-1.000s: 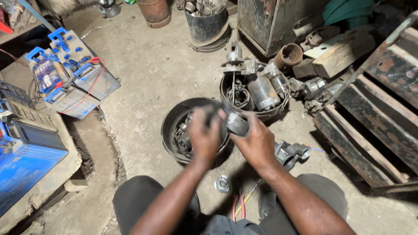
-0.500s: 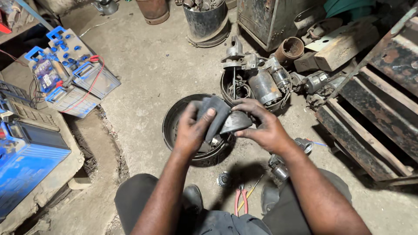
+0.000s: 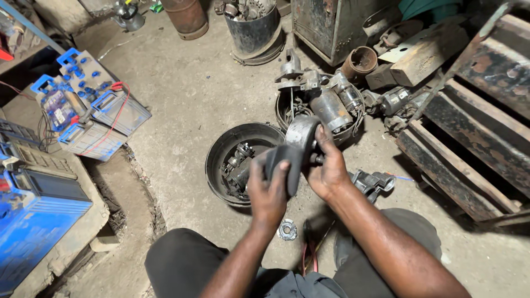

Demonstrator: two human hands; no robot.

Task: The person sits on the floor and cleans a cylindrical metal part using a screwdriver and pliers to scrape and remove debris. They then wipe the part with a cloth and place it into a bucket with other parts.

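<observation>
On the concrete floor (image 3: 182, 94), a dark round pan (image 3: 221, 160) of loose parts sits just below the raised hands, with a second basin of starter motors (image 3: 326, 107) behind it. The right hand (image 3: 328, 171) has its fingers wrapped around a grey cylindrical metal housing (image 3: 302, 134), holding it up, seemingly to steady it. The left hand (image 3: 269, 190) presses a dark cloth (image 3: 284, 163) against the housing's side, fingers closed over it as if wiping. A small washer-like ring (image 3: 287, 229) lies between the knees.
</observation>
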